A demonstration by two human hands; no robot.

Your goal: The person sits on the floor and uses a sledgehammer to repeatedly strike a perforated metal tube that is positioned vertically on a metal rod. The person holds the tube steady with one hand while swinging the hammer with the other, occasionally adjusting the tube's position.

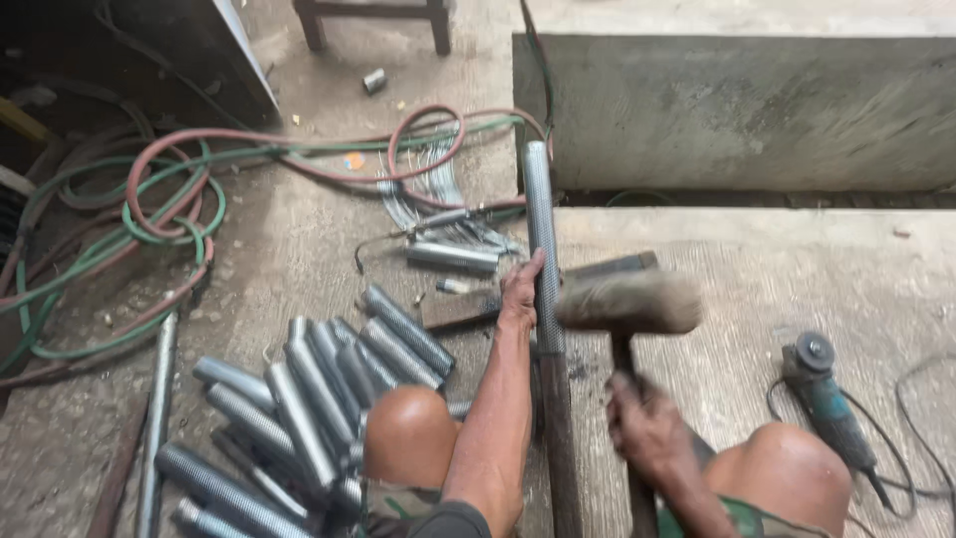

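Head view: left hand (520, 291) clasped the threaded rod (539, 239), steadying it on the slab (777, 289) between the knees, while right hand (642, 423) gripped the mallet (627, 302), blurred just right; cut rods (309, 399) piled near left.

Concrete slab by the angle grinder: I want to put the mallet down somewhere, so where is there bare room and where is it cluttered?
Bare concrete slab lies between the mallet head, the angle grinder and the slab's far edge. Left is crowded: the threaded-rod pile by the knee, coiled hoses beyond. The left hand steadies a perforated tube; the right hand grips the mallet handle.
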